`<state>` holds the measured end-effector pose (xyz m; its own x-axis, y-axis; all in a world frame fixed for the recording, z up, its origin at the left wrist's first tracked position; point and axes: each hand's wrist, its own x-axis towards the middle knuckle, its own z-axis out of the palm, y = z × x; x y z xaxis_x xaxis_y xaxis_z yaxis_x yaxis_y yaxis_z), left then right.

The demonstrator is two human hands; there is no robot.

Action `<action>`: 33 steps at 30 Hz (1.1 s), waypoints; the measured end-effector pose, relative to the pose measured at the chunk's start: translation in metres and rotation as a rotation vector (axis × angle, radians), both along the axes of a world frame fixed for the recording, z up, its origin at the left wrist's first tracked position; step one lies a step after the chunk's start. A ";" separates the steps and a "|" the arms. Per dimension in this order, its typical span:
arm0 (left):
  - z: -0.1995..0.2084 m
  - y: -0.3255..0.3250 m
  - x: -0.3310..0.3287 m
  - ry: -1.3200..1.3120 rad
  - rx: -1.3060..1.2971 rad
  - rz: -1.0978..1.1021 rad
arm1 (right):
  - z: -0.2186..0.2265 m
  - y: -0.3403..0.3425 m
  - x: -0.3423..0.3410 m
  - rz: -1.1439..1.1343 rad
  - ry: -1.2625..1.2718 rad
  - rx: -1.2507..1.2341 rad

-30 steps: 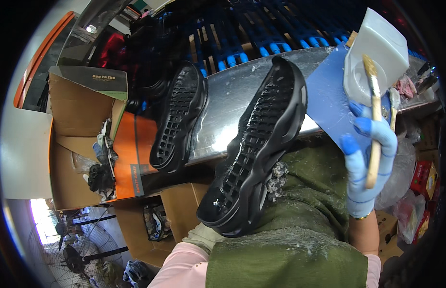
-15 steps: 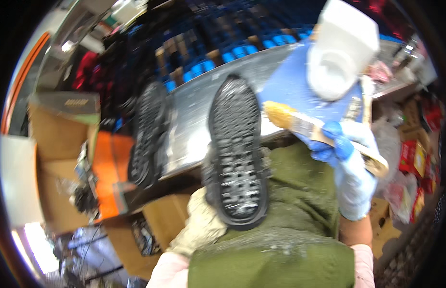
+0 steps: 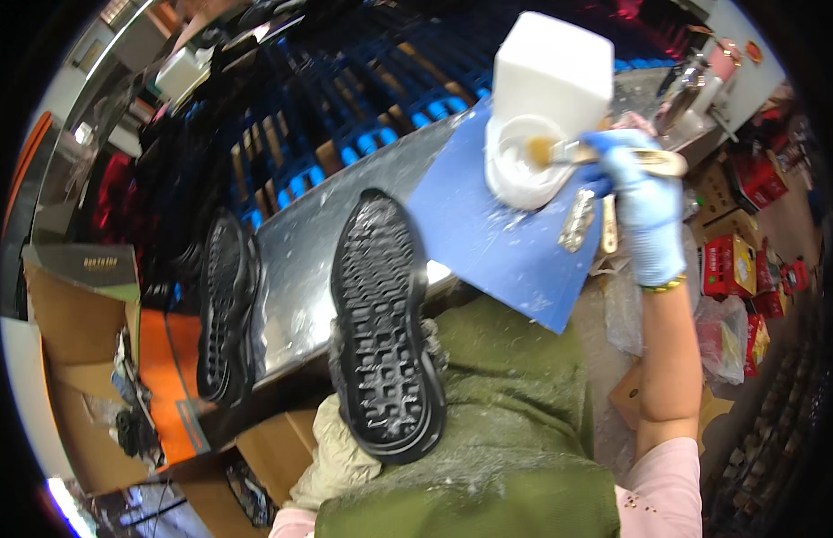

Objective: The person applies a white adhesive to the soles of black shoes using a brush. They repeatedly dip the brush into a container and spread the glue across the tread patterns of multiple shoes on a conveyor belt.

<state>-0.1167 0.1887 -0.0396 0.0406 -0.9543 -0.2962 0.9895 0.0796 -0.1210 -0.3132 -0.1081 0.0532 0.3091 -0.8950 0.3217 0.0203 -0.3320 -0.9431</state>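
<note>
A black shoe sole (image 3: 378, 323) lies over my lap and the bench edge, its hollow gridded side up and wet with whitish liquid. My left hand (image 3: 334, 453), in a soiled cream glove, grips it from beneath; glove fingertips show at its edges, the rest is hidden. My right hand (image 3: 636, 193), in a light blue glove with darker blue fingertips, is closed round the wooden handle of a brush (image 3: 569, 153). The brush's yellowish bristles are at the round mouth of a white plastic container (image 3: 555, 67). A second black sole (image 3: 226, 309) stands at the left.
Under the container lies a blue sheet (image 3: 470, 211) on a metal bench (image 3: 295, 260). Another brush (image 3: 575, 220) rests on the sheet. Behind runs a rack with blue pieces (image 3: 372, 139). Cardboard boxes (image 3: 80, 314) stand left; red packages (image 3: 728, 264) and plastic bags lie right.
My right hand has carried the brush up and away from beside the sole to the container's mouth. The view has shifted, and my left hand keeps its hold on the sole.
</note>
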 end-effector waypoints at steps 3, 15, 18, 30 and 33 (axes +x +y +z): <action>0.027 0.002 -0.008 0.143 0.135 -0.016 | -0.018 -0.005 -0.024 0.113 -0.022 0.271; -0.058 0.007 -0.031 -0.356 -0.406 0.266 | -0.022 0.188 0.056 0.702 -0.008 0.531; -0.040 0.009 -0.032 -0.166 -0.409 0.253 | 0.000 0.177 0.056 0.662 -0.132 0.991; -0.031 0.018 -0.016 -0.114 -0.241 0.039 | -0.010 0.182 0.039 0.610 0.045 1.000; -0.020 0.013 -0.021 -0.173 -0.159 0.033 | -0.008 0.175 0.024 0.874 -0.109 1.043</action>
